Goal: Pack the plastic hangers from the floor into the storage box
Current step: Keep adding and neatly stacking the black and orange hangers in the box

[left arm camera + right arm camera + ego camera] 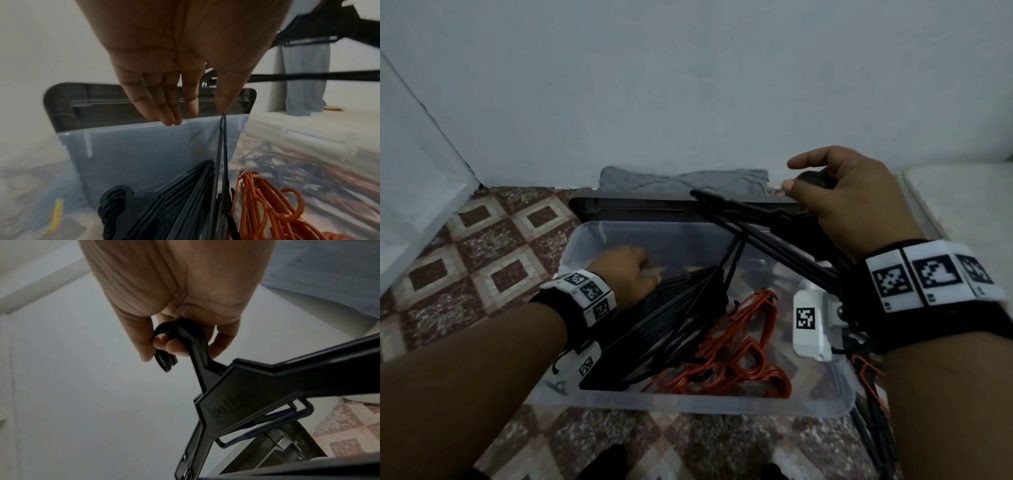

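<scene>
A clear storage box (688,404) stands on the tiled floor. Inside it a fanned stack of black hangers (671,318) leans on the left, and orange hangers (736,353) lie beside it on the right. My left hand (626,270) reaches into the box above the black stack (174,203). Its fingers (170,113) are straight, and the thumb tip touches the top of one thin upright black hanger (223,146). My right hand (801,174) grips a bundle of black hangers (774,226) by their hooks (174,331), above the box's far right corner.
The dark lid (637,209) leans behind the box, with a grey cloth (681,180) against the wall beyond it. More black and orange hangers (873,404) lie on the floor right of the box. A white mattress (962,198) runs along the right.
</scene>
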